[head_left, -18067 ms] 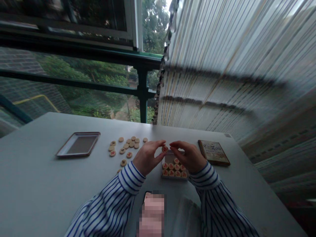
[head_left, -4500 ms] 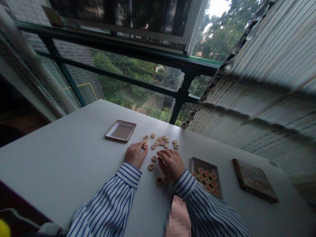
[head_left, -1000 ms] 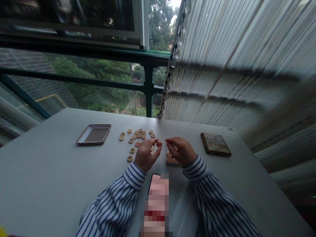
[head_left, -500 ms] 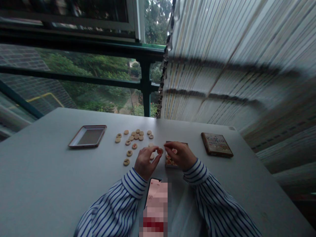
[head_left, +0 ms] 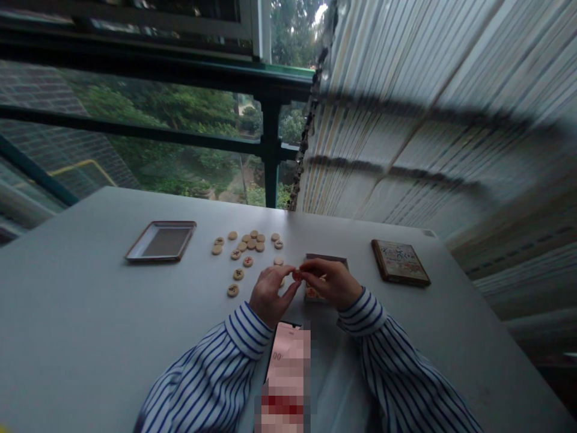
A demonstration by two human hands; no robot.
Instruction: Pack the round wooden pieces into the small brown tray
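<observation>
A round wooden xiangqi piece [head_left: 296, 275] with a red mark is pinched between the thumb and fingers of my left hand [head_left: 269, 293]. From the other side, the fingertips of my right hand [head_left: 332, 282] close on the same piece. Beneath my right hand stands a shallow open box [head_left: 328, 258], with pieces marked in red inside it, partly covered by the hand. Loose xiangqi pieces [head_left: 251, 244] lie scattered on the white table left of and beyond my hands, some blank side up, others showing characters. Several lie close to my left hand, one partly hidden by it.
An empty-looking shallow lid or tray [head_left: 162, 240] lies at the left. On the right rests a brown patterned flat box [head_left: 400, 263]. A phone [head_left: 286, 355] with a blurred screen lies between my forearms. A window with a green railing and a striped curtain [head_left: 383, 108] border the table's far side.
My right hand's fingertips have come left from above the box to the piece in my left hand. The view has shifted slightly; the scattered pieces lie as before.
</observation>
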